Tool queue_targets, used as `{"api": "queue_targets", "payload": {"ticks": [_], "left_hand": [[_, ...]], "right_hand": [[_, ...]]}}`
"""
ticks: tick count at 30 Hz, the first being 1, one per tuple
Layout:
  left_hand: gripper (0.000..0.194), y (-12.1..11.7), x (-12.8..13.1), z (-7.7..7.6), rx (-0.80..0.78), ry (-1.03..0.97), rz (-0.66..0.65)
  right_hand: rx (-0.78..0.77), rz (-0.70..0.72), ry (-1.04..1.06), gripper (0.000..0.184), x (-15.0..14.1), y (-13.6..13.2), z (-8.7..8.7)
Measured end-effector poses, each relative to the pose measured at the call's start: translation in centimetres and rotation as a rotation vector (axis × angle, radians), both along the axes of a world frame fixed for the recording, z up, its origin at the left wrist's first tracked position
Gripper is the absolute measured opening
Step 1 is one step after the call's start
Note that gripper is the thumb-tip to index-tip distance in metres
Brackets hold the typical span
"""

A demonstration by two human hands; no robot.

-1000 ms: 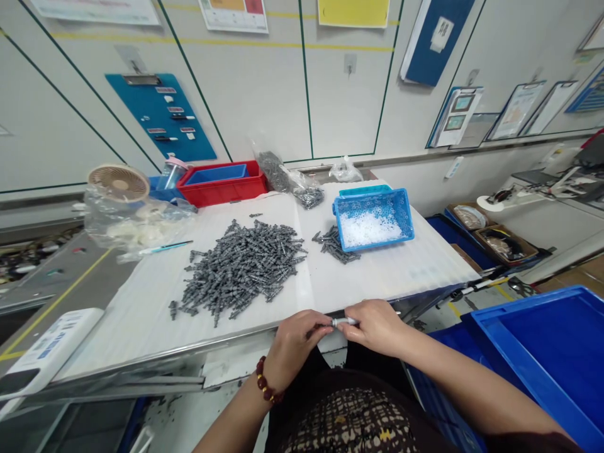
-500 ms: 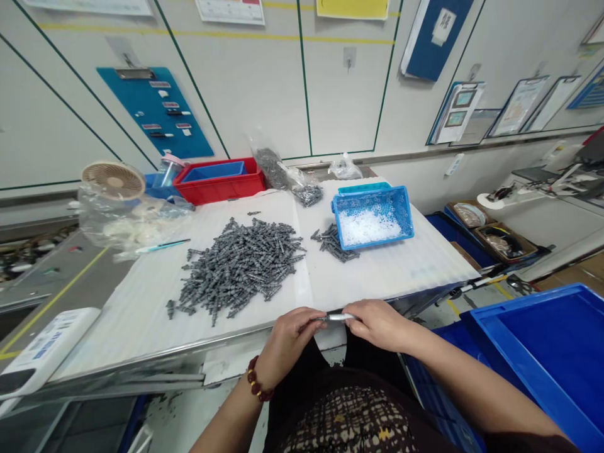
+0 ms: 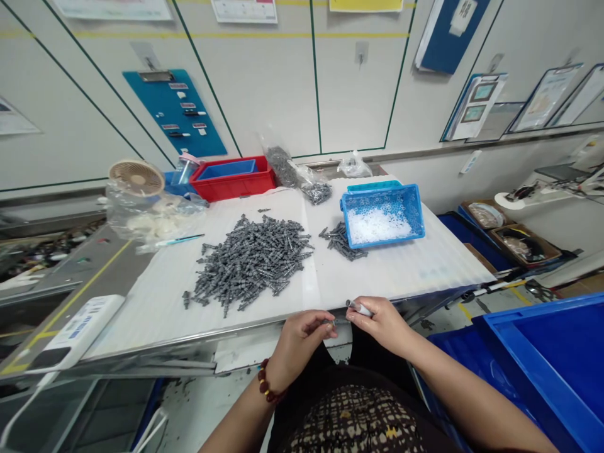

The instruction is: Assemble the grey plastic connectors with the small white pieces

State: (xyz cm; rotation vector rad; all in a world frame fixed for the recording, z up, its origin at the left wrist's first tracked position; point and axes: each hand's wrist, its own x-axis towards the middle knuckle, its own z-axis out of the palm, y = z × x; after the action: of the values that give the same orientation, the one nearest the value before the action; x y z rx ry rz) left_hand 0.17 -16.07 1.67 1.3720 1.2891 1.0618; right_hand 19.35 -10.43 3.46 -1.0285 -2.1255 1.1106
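In my right hand (image 3: 383, 322) is a white pen-like tool (image 3: 361, 307) with a grey metallic end; my fingers are closed round it. Just left of it, my left hand (image 3: 302, 343) pinches a small grey part (image 3: 329, 322), mostly hidden by the fingertips. Both hands are over my lap, near the table's front edge, and apart from each other. Beyond them on the table lies a large pile of grey ribbed plastic parts (image 3: 252, 261). A smaller pile of such parts (image 3: 343, 242) lies beside a tilted blue bin (image 3: 384, 240) holding small white rings (image 3: 377, 224).
A red bin (image 3: 236, 188), plastic bags (image 3: 315, 189) and a beige fan (image 3: 136, 177) stand along the back. A blue pen (image 3: 182, 239) lies on the white table cover (image 3: 146, 302). A white device (image 3: 78, 333) sits at left; large blue crates (image 3: 552, 365) stand at right.
My hands have drawn apart; the tool's end has come away from my left fingers and tilts up to the left. The view has swung slightly left.
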Motion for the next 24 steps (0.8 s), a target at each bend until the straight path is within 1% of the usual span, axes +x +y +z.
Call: {"api": "queue_targets", "payload": {"ticks": [3, 6, 8, 12, 15, 17, 21, 24], "left_hand": [[0.016, -0.2, 0.4, -0.1, 0.014, 0.008, 0.028], [0.016, -0.2, 0.8, -0.3, 0.076, 0.083, 0.024], [0.016, -0.3, 1.0, -0.2, 0.148, 0.141, 0.018], [0.011, -0.5, 1.0, 0.4, 0.359, 0.324, 0.0], [0.017, -0.5, 0.7, 0.8, 0.573, 0.468, -0.059], [0.019, -0.3, 0.3, 0.8, 0.701, 0.513, -0.086], [0.017, -0.1, -0.4, 0.3, 0.874, 0.597, -0.066], [0.013, 0.1, -0.6, 0.0, 0.95, 0.644, -0.03]], "right_hand": [[-0.012, 0.031, 0.052, 0.028, 0.1, -0.3, -0.1], [0.043, -0.018, 0.102, 0.031, 0.1, -0.6, -0.2], [0.063, -0.039, 0.125, 0.031, 0.1, -0.8, -0.2], [0.018, -0.036, 0.165, 0.029, 0.1, -1.1, -0.3], [-0.042, -0.031, 0.189, 0.028, 0.0, -1.2, -0.6], [-0.084, -0.026, 0.194, 0.028, -0.1, -1.2, -0.8], [-0.155, -0.02, 0.194, 0.03, -0.4, -1.2, -0.9], [-0.169, -0.005, 0.191, 0.033, -0.6, -1.1, -0.8]]}}
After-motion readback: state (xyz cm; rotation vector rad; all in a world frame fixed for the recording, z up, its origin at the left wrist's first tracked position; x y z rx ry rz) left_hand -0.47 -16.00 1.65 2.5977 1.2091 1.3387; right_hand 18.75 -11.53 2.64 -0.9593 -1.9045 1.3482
